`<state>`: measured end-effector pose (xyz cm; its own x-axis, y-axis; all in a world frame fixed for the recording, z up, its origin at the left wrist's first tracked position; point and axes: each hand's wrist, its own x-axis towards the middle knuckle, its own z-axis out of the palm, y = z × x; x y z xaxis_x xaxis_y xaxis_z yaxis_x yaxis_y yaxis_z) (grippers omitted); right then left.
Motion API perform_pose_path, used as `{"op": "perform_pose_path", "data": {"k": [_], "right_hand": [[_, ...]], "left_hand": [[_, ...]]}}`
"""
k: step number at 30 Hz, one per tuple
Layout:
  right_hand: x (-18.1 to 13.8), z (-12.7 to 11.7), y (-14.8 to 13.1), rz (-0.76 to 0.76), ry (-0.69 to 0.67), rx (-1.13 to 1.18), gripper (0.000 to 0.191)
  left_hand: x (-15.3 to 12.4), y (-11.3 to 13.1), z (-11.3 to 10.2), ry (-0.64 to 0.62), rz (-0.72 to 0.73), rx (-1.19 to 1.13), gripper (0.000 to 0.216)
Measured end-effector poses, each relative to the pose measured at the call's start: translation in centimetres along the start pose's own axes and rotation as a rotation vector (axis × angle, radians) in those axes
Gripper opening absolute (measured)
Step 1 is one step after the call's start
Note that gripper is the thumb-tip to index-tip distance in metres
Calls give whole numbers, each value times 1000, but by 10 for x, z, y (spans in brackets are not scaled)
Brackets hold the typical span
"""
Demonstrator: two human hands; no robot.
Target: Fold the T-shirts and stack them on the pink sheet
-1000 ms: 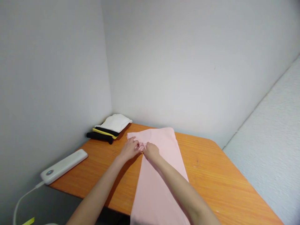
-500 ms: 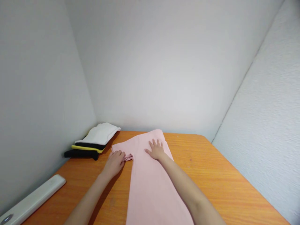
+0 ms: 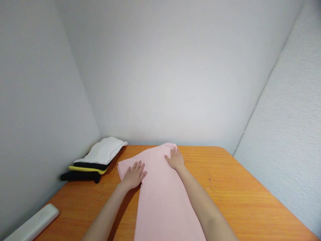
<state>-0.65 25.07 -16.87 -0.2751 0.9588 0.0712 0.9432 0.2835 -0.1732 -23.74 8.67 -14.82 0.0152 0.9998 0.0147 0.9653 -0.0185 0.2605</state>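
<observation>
A pale pink garment [image 3: 160, 194] lies lengthwise on an orange wooden table [image 3: 238, 197], running from the front edge towards the back wall. My left hand [image 3: 133, 173] rests flat on its left flap, fingers spread and open. My right hand [image 3: 176, 158] lies flat near the garment's far end, fingers stretched out, holding nothing.
A stack of folded clothes [image 3: 96, 159], white on top with yellow and black below, sits in the back left corner. A white oblong device [image 3: 33, 225] lies at the table's front left. White walls close in at left, back and right.
Both hands were pinched together at the garment's middle. They have moved apart and flattened: the left went to the left flap, the right further towards the far end. The view swung right.
</observation>
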Motion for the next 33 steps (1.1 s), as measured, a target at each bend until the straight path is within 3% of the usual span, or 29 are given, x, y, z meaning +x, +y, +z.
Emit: {"op": "perform_pose_path", "data": {"k": [3,8,11,13,17,21,25,27,29,33], "right_hand": [[2,2,2,-10,8,-8,81],[-5,-12,-7,-58,73,-26,81],[-25,-18,-30,-209,92,-1,83],[-43,-15,-49,-347,24,58,84],[-79,-4,-80,-484,-122,118,91],[-98,2,-89,-443,-84,90,96],[-101,0,-88,-439,-58,90,95],[-102,-3,-88,-437,-50,98,92],[-103,-7,-88,-452,-31,99,86],[-106,-13,-88,-489,-92,112,71]], "left_hand": [[-9,-10,5,-26,7,-11,59],[-33,-29,-7,-43,52,-24,66],[-52,-42,-17,-5,46,-21,62],[-63,-45,-21,34,43,1,54],[-74,-34,-29,119,13,124,37],[-73,-15,-36,258,-128,184,22],[-57,8,-41,384,-219,176,29],[-41,26,-43,424,-170,158,30],[-24,50,-44,417,-29,138,30],[-8,89,-35,210,412,80,41]]}}
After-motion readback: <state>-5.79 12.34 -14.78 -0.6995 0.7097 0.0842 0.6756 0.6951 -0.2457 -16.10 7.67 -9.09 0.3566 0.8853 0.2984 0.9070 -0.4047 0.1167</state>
